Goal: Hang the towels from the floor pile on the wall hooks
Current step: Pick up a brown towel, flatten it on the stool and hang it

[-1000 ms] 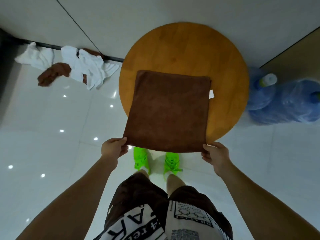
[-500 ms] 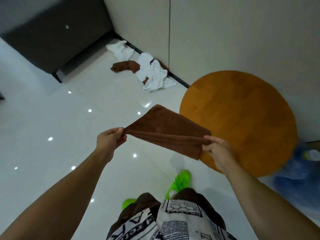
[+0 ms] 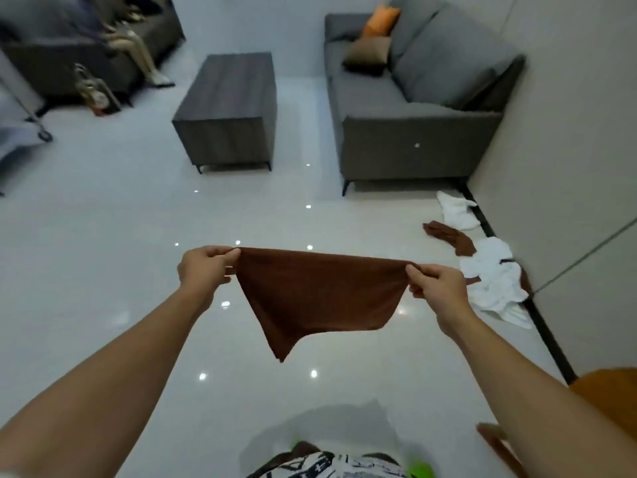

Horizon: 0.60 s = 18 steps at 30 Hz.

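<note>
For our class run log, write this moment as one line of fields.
left hand: pinches brown towel corner | right hand: pinches other corner | towel: stretched in air | floor pile: by wall

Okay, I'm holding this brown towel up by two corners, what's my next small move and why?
Probably turn toward the wall and look for a hook. The left hand and right hand pinch the brown towel spread and clear of the floor, ready to hang, but no hook is in view.
</note>
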Each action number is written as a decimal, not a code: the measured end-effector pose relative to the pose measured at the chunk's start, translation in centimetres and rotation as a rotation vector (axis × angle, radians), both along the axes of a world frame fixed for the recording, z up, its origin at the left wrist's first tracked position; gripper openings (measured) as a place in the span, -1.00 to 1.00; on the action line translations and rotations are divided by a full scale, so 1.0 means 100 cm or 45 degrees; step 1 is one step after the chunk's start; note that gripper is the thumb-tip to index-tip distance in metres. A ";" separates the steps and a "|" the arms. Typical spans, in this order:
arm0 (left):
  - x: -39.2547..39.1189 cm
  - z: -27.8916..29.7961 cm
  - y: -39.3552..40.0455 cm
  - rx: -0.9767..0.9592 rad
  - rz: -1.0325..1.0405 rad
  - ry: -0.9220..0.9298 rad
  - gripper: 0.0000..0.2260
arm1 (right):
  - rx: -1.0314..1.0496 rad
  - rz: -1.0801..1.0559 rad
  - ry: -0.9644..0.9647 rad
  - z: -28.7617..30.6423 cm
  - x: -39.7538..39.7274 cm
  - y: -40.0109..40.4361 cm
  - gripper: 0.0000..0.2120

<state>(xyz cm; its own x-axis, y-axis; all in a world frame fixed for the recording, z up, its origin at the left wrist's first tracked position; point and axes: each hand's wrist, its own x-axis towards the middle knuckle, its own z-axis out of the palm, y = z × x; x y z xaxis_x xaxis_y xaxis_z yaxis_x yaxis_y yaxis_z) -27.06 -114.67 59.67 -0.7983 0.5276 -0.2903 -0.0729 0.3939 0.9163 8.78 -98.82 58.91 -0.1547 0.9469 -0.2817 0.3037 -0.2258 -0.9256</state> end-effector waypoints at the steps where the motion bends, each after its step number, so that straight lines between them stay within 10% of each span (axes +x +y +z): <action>1: -0.024 0.006 -0.019 0.019 0.076 0.014 -0.86 | 0.038 0.058 0.016 0.010 -0.032 0.000 -0.92; 18: -0.224 0.079 -0.320 0.409 1.012 0.169 -0.93 | 0.049 1.001 0.314 0.101 -0.478 -0.109 -0.90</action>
